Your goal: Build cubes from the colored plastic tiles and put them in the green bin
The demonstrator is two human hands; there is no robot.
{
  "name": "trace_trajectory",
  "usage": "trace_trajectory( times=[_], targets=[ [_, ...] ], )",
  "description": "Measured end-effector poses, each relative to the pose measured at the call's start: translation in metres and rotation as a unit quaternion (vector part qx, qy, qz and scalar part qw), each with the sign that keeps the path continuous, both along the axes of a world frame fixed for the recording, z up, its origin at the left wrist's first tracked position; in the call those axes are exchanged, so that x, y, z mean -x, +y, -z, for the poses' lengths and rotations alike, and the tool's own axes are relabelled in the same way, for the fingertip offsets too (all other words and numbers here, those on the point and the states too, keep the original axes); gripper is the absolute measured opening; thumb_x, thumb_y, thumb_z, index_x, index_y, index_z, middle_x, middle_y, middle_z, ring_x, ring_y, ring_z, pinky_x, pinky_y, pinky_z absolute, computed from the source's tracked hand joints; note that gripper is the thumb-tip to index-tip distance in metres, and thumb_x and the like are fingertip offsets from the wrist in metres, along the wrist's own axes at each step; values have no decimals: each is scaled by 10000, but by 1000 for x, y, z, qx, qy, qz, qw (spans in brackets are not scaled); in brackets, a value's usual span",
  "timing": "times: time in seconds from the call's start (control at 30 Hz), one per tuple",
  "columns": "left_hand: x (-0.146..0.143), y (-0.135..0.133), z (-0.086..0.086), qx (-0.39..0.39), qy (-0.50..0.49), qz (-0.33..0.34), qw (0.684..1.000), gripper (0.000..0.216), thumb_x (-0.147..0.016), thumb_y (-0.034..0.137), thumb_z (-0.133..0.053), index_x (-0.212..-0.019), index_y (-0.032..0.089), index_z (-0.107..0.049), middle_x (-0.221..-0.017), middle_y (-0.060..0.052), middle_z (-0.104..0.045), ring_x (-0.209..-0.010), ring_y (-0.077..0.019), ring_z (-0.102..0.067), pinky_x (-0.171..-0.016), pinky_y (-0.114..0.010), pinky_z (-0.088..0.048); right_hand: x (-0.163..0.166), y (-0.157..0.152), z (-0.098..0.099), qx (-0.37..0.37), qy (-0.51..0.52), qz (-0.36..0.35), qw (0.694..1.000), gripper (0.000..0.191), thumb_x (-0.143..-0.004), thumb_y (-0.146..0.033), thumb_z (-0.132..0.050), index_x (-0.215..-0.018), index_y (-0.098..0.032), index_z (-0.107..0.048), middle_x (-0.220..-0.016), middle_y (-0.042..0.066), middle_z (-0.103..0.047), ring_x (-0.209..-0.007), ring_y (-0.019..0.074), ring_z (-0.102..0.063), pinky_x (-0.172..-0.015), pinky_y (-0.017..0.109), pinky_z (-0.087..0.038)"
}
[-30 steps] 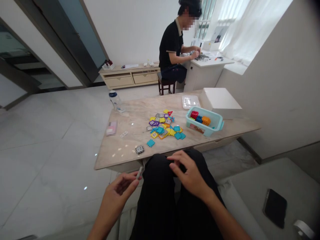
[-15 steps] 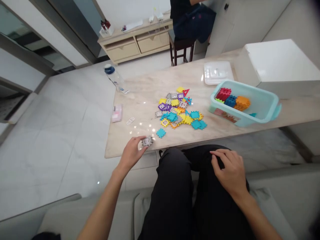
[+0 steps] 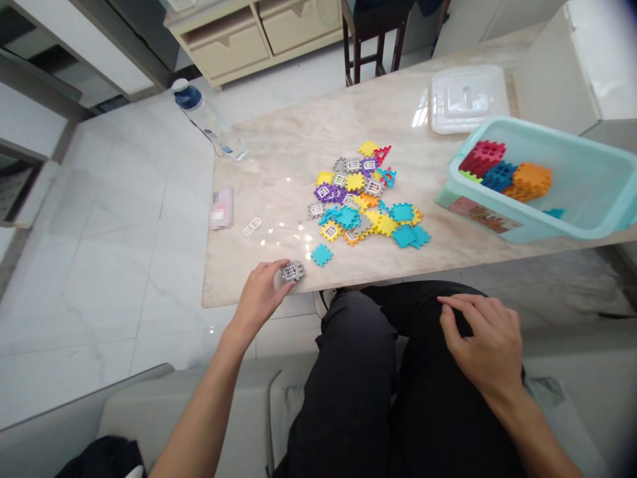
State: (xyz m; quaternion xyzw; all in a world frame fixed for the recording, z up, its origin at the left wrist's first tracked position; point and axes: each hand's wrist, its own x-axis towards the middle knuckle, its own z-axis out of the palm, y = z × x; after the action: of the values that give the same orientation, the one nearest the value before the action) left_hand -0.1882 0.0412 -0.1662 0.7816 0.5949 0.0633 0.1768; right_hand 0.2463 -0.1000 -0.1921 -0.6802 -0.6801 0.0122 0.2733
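My left hand (image 3: 261, 295), at the table's near edge, pinches a small stack of grey interlocking tiles (image 3: 292, 271) between thumb and fingers. A white window grid shows on the top tile. Just right of the stack lies a single turquoise tile (image 3: 322, 255). Beyond it spreads a pile of interlocking plastic tiles (image 3: 355, 181) in yellow, purple, grey, orange and turquoise, several with white window inserts. A loose white window piece (image 3: 252, 226) lies left of the pile. My right hand (image 3: 485, 338) rests on my thigh, fingers loosely extended, holding nothing.
A light-teal bin (image 3: 537, 209) with red, blue and orange tiles stands at the right, with a clear lid (image 3: 468, 99) behind it. On the left are a water bottle (image 3: 212, 126) and a pink packet (image 3: 222, 208). A dark stool (image 3: 373, 36) stands beyond the table.
The view has tilted down and come closer to the table, so the person behind is mostly out of frame. My left hand still holds the grey tiles; my right hand stays on my thigh.
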Motion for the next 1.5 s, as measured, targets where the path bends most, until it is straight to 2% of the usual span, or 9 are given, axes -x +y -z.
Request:
trace_trajectory(
  times=[0.6, 0.87, 1.07, 1.27, 1.4, 1.47, 1.5],
  targets=[
    [0, 5, 3, 19, 7, -6, 1000, 409, -997, 425, -733, -1369, 254, -734, -1247, -124, -797, -1168, -344, -748, -1084, -499, -587, 1, -1, -5, 2, 34, 1, 999, 132, -1054, -216, -661, -1073, -250, -788, -1034, 61, -823, -955, 266, -719, -872, 419, -432],
    [-2, 5, 7, 20, 11, -6, 1000, 384, -972, 330, -750, -1349, 257, -725, -1217, -115, -771, -1141, -319, -746, -1059, -463, -594, 0, -1, -2, 1, 31, 2, 1000, 129, -1060, -237, -659, -1077, -249, -787, -1038, 63, -827, -959, 271, -726, -877, 423, -431],
    [-4, 3, 8, 27, 7, -14, 1000, 429, -964, 320, -746, -1382, 263, -671, -1277, -112, -762, -1212, -335, -719, -1088, -486, -580, -1, 1, 0, 6, 27, 2, 1000, 133, -1062, -242, -652, -1085, -254, -783, -1049, 61, -830, -963, 277, -727, -877, 428, -432],
    [-2, 6, 11, 42, -4, -17, 999, 567, -939, 331, -758, -1481, 272, -602, -1393, -110, -740, -1280, -335, -707, -1125, -496, -569, -1, 1, 0, 21, 17, 4, 1000, 150, -1060, -236, -653, -1152, -250, -770, -1069, 70, -832, -982, 283, -720, -888, 434, -419],
    [-1, 14, 0, 21, -16, 3, 1000, 753, -896, 382, -837, -1570, 261, -524, -1513, -134, -672, -1375, -357, -664, -1194, -532, -529, -1, 2, 2, 29, 11, 3, 1000, 158, -1056, -233, -658, -1177, -254, -757, -1078, 59, -830, -989, 280, -716, -879, 430, -416],
    [-9, 11, -11, -17, -41, -8, 999, 828, -894, 443, -862, -1610, 264, -485, -1582, -146, -612, -1412, -361, -636, -1210, -539, -520, -3, 3, 4, 32, 9, 7, 999, 161, -1055, -228, -655, -1176, -255, -757, -1080, 61, -829, -993, 282, -710, -881, 433, -415],
    [-17, 5, -18, -38, -65, -27, 997, 800, -911, 465, -851, -1601, 266, -497, -1581, -144, -609, -1402, -353, -642, -1197, -530, -532, -4, 4, 5, 33, 7, 10, 999, 159, -1055, -225, -651, -1170, -253, -757, -1079, 63, -828, -995, 284, -706, -881, 434, -414]
  ],
)
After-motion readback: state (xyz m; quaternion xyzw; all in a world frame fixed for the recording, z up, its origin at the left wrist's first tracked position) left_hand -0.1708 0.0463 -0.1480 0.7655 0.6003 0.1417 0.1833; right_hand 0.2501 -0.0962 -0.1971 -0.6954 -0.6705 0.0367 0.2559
